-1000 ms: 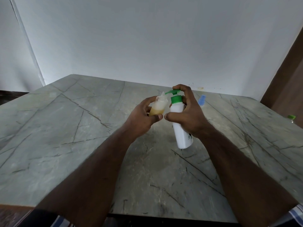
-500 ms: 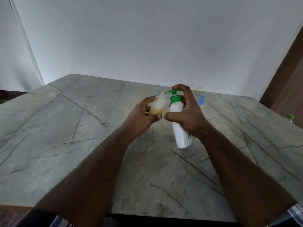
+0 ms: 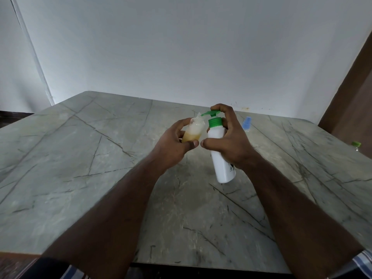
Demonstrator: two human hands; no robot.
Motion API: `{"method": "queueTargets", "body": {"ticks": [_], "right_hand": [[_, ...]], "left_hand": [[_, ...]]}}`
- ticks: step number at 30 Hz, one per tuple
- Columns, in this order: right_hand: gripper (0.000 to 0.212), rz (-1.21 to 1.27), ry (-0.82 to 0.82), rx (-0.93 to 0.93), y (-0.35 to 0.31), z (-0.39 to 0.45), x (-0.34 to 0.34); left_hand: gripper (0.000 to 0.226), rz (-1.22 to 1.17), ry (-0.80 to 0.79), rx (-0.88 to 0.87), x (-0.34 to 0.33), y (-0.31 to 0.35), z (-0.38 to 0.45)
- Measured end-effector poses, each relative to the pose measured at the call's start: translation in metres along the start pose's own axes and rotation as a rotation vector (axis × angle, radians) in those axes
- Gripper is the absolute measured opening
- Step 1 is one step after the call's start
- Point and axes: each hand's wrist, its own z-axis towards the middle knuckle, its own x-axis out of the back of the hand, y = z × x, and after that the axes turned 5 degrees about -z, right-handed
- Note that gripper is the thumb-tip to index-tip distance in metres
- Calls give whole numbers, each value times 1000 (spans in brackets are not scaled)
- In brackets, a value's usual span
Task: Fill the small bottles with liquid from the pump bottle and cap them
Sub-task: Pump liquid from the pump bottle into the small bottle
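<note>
Left hand (image 3: 173, 146) grips small clear bottle (image 3: 193, 130), fingers and thumb curled round it – amber liquid fills lower part, neck tilted toward pump. Right hand (image 3: 229, 143) wraps white pump bottle (image 3: 220, 156), one finger resting on green pump head (image 3: 211, 113); spout tip at small bottle's mouth. Both bottles held in air above middle of marble table (image 3: 80, 168), pump bottle leaning, base toward near edge. Blue-capped bottle (image 3: 246, 123) lies near far edge, right of hands. Green-capped item (image 3: 356, 144) by table's right edge – mostly cut off.
</note>
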Motion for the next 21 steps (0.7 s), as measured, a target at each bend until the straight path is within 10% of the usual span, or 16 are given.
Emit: {"method": "queueTargets", "body": {"ticks": [21], "right_hand": [[93, 12, -4, 9, 2, 0, 0]], "left_hand": [[68, -8, -8, -11, 1, 1, 0]]}}
